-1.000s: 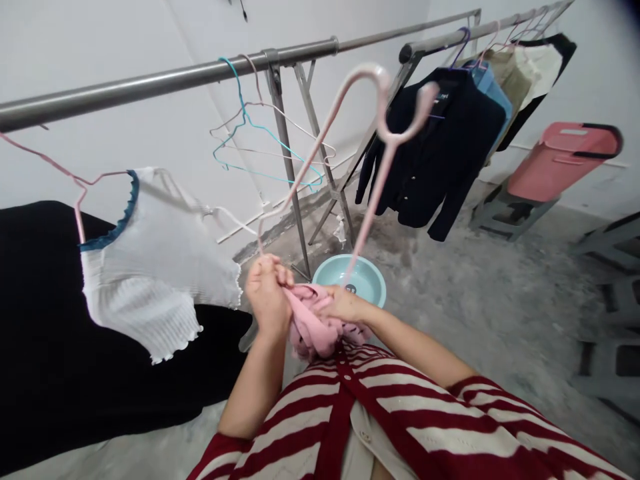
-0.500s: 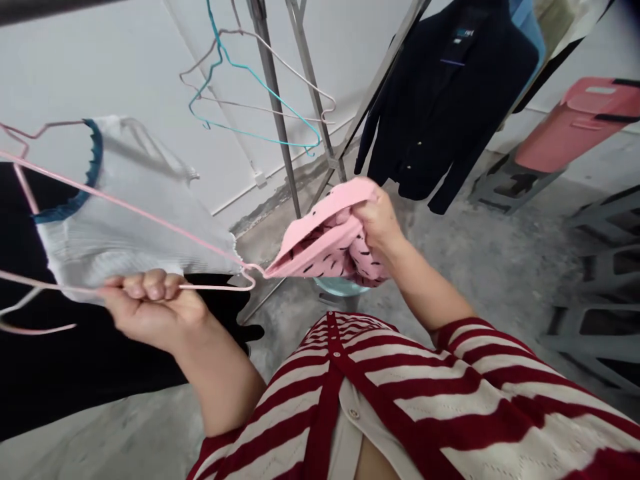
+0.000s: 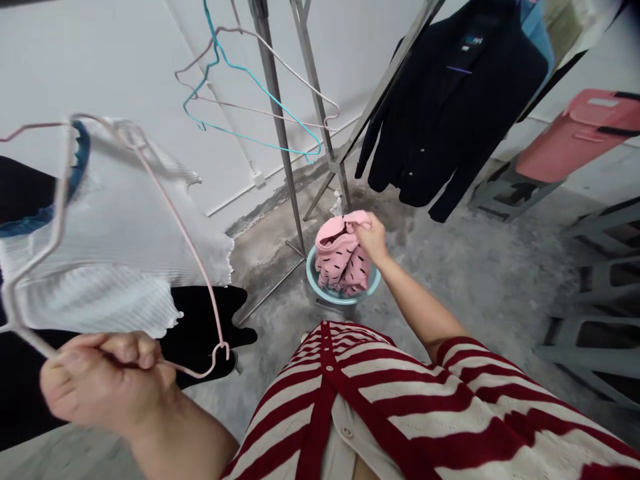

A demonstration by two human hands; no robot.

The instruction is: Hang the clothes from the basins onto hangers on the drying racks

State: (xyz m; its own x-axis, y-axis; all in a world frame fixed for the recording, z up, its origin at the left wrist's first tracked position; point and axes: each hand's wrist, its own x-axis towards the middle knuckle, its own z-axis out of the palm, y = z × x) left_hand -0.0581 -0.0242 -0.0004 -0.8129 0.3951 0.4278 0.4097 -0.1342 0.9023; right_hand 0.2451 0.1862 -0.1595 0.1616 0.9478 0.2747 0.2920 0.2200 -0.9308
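Pink garment (image 3: 341,263) now sinks toward the basin (image 3: 325,298) at twelve o'clock, right hand (image 3: 373,239) pinching it, left hand (image 3: 107,380) gripping the hanger (image 3: 61,200) at nine; lowering likely calls for release.

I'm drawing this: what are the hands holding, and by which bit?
The left hand grips a pink hanger by its bar; the right hand grips a pink cloth with black marks by its upper edge.

An indoor laundry corner: metal rack (image 3: 291,175), hangers (image 3: 245,69), dark jacket (image 3: 455,113), light-blue basin (image 3: 340,301), white wall (image 3: 125,60), concrete floor (image 3: 450,267)
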